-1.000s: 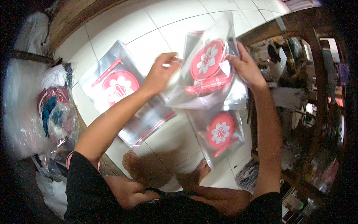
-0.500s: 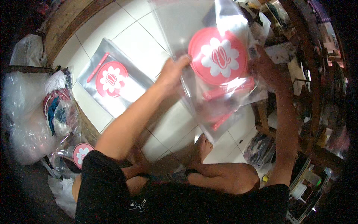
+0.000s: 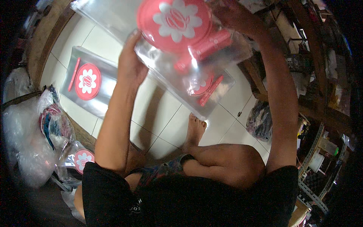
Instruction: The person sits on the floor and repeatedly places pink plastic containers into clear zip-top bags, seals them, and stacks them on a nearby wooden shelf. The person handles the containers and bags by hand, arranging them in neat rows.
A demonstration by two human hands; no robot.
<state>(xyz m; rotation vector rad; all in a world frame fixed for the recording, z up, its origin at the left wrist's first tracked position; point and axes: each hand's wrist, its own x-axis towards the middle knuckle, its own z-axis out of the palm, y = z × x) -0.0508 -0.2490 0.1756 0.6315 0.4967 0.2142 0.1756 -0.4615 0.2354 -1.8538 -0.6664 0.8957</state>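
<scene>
My left hand [image 3: 132, 62] pinches the left edge of a clear plastic bag [image 3: 151, 56], thumb on top. The bag carries a large pink circle with a white flower and a pink bar printed on it. At its right edge, my right hand [image 3: 230, 17] holds it too, dark and with its fingertips partly hidden. Through and below the bag shows a second pink print [image 3: 211, 90]; I cannot tell whether it belongs to another bag held with it or one lying beneath. Left of my left arm, similar flat bags [image 3: 102, 72] lie on the floor.
White tiles [image 3: 155, 121] cover the floor, and my bare foot [image 3: 194, 130] rests there. Bulky clear plastic [image 3: 28, 140] and a bag with a pink print [image 3: 83, 160] stand at the left. A dark bundle [image 3: 260, 120] lies right, beside cluttered shelving [image 3: 321, 159].
Both hands have moved up and left in view, carrying the printed plastic bag toward the top edge. The view itself has shifted slightly; the bags on the floor appear farther left.
</scene>
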